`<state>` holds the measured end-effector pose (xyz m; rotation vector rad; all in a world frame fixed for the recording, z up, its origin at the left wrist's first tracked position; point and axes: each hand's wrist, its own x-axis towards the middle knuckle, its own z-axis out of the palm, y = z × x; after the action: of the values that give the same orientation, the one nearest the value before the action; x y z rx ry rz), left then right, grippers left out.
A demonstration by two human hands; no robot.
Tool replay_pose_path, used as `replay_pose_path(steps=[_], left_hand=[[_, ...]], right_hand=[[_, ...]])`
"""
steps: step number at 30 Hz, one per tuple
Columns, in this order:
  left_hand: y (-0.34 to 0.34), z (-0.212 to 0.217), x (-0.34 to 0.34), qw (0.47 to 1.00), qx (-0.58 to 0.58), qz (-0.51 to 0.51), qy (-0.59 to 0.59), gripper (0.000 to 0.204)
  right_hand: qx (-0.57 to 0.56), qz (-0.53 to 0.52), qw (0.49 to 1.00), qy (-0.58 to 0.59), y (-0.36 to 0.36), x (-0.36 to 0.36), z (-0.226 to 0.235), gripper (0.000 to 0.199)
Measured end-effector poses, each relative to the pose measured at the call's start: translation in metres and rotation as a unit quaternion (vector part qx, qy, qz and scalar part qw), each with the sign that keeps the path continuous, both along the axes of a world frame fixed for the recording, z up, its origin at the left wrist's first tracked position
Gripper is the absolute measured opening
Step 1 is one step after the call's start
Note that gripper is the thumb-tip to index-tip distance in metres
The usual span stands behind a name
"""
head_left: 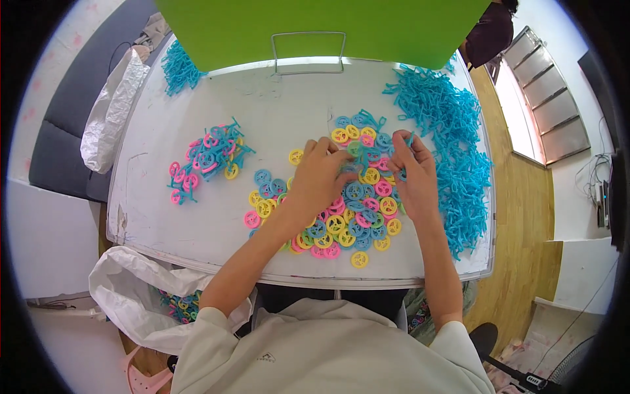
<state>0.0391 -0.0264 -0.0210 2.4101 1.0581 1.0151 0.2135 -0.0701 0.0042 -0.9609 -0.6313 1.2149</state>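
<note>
My left hand [320, 173] is over a spread of small spoked plastic wheels [336, 224] in yellow, pink, blue and green. Its thumb and fingers close on a wheel [355, 150] with a teal piece against it; the fingers partly hide both. To the right, my right hand [415, 172] pinches a slim teal plastic piece [411, 139] that sticks up between thumb and forefinger. Beside that hand lies a big heap of loose teal pieces [453, 138]. On the left is a smaller pile of wheels joined with teal pieces [209, 155].
A white table [164, 240] carries everything. A green panel [315, 29] with a wire handle stands along its far side, with more teal pieces [180, 69] by its left corner. A white sack [131, 295] of coloured parts is at the near left. Another person [491, 34] is at the far right.
</note>
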Motion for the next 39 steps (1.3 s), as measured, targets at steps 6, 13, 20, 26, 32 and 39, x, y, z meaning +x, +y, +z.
replay_pose_path(steps=[6, 13, 20, 26, 32, 39], left_hand=[[-0.001, -0.002, 0.003, 0.997, -0.078, -0.017, 0.023, 0.025], [0.005, 0.013, 0.000, 0.958, -0.261, 0.004, -0.120, 0.025], [0.012, 0.022, -0.006, 0.846, -0.452, -0.053, -0.278, 0.018], [0.006, 0.024, 0.000, 0.826, -0.478, -0.048, -0.295, 0.015], [0.007, 0.013, 0.001, 0.833, -0.450, -0.051, -0.318, 0.007], [0.000, 0.007, 0.007, 0.880, -0.360, -0.040, -0.308, 0.006]], right_hand=[[-0.025, 0.047, 0.977, -0.206, -0.003, -0.004, 0.010, 0.021], [0.014, -0.024, 0.927, -0.373, 0.001, -0.003, -0.005, 0.020], [-0.055, 0.044, 0.928, -0.365, -0.005, -0.009, 0.002, 0.019], [-0.011, 0.043, 0.959, -0.280, -0.004, -0.013, -0.010, 0.021], [-0.013, 0.069, 0.960, -0.271, -0.004, -0.015, -0.012, 0.018], [-0.047, 0.101, 0.970, -0.216, -0.004, -0.012, -0.010, 0.019]])
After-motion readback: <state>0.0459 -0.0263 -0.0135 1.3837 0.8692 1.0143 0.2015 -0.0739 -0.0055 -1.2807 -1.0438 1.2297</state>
